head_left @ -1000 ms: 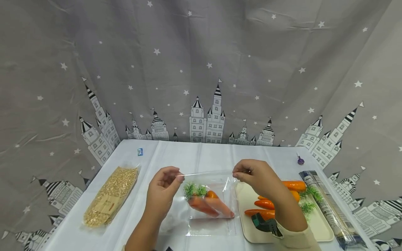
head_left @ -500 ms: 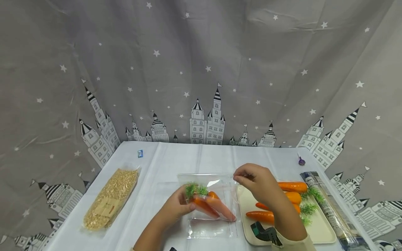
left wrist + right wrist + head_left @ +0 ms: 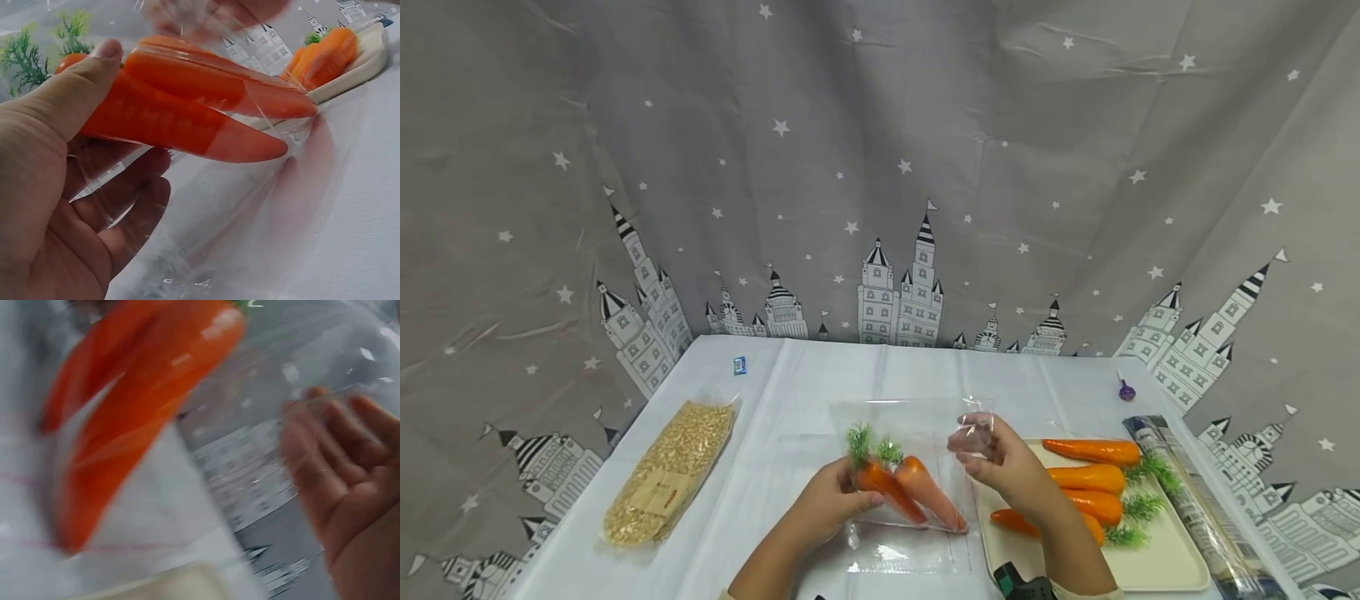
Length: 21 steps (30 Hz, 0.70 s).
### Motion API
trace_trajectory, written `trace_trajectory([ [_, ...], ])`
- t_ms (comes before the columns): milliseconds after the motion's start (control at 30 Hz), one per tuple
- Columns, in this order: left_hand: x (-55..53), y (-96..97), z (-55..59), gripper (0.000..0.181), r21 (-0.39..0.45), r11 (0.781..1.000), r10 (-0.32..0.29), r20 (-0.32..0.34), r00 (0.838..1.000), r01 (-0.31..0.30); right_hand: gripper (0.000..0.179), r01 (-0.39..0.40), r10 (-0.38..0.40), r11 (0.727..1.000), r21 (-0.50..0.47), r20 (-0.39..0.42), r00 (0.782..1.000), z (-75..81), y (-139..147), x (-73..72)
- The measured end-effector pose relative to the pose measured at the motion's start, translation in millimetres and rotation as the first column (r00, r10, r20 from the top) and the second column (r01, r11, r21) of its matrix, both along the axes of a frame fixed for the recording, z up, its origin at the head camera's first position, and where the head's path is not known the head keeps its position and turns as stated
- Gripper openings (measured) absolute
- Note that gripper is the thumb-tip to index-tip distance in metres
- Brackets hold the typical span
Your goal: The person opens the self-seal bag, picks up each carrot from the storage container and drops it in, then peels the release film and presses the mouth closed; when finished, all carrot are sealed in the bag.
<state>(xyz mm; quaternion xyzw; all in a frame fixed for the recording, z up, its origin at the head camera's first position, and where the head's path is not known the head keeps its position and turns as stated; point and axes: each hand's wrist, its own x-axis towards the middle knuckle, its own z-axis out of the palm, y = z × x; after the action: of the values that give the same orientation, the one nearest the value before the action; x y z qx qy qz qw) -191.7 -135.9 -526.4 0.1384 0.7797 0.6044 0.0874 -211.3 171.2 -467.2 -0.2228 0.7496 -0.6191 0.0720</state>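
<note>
Two orange carrots with green tops lie inside a clear plastic bag (image 3: 917,433), tilted up off the table. My left hand (image 3: 826,504) grips one carrot (image 3: 187,122) through the film, thumb on top and fingers underneath. Beside it in the bag is the other carrot (image 3: 212,81), free of my fingers. At the bag's upper right corner is my right hand (image 3: 1000,462), its fingers loosely bent against or behind the film. In the right wrist view the fingers (image 3: 331,450) pinch nothing, though blur hides the exact contact.
A cream tray (image 3: 1165,550) with several carrots (image 3: 1086,477) lies under and beyond the right forearm. Right of it is a long shiny package (image 3: 1198,500). A bag of oats-like flakes (image 3: 670,471) lies at left. Farther back are a small blue packet (image 3: 740,365) and a purple item (image 3: 1126,390).
My left hand has left the bag's upper left edge and taken hold of a carrot through the film. My right hand has loosened from its pinch on the upper right corner, and its fingers have spread.
</note>
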Motion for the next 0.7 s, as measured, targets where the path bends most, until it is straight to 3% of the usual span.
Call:
trace_trajectory([
  [100, 0.3, 0.1, -1.5, 0.064, 0.0, 0.999, 0.044, 0.016, 0.999, -0.044, 0.055, -0.086, 0.076, 0.993, 0.085, 0.118, 0.99, -24.1, -5, -1.0],
  [233, 0.0, 1.9, -4.2, 0.058, 0.07, 0.995, 0.069, 0.056, 0.996, -0.073, 0.051, -0.107, 0.059, 0.971, 0.215, 0.218, 0.974, -44.8, -16, 2.0],
  [400, -1.1, 6.4, -5.8, 0.054, 0.133, 0.985, 0.105, 0.076, 0.992, -0.115, 0.049, -0.043, -0.008, 0.961, 0.273, 0.183, 0.983, -52.6, -24, 5.7],
  [533, -1.2, 12.0, -5.7, 0.05, 0.161, 0.968, 0.183, 0.087, 0.979, -0.195, 0.05, 0.044, -0.09, 0.966, 0.255, 0.17, 0.981, -54.7, -29, 7.7],
  [700, 0.2, 18.9, -7.0, 0.04, 0.206, 0.936, 0.26, 0.146, 0.955, -0.286, 0.047, 0.142, -0.18, 0.975, 0.172, 0.23, 0.956, -56.6, -40, 11.0],
])
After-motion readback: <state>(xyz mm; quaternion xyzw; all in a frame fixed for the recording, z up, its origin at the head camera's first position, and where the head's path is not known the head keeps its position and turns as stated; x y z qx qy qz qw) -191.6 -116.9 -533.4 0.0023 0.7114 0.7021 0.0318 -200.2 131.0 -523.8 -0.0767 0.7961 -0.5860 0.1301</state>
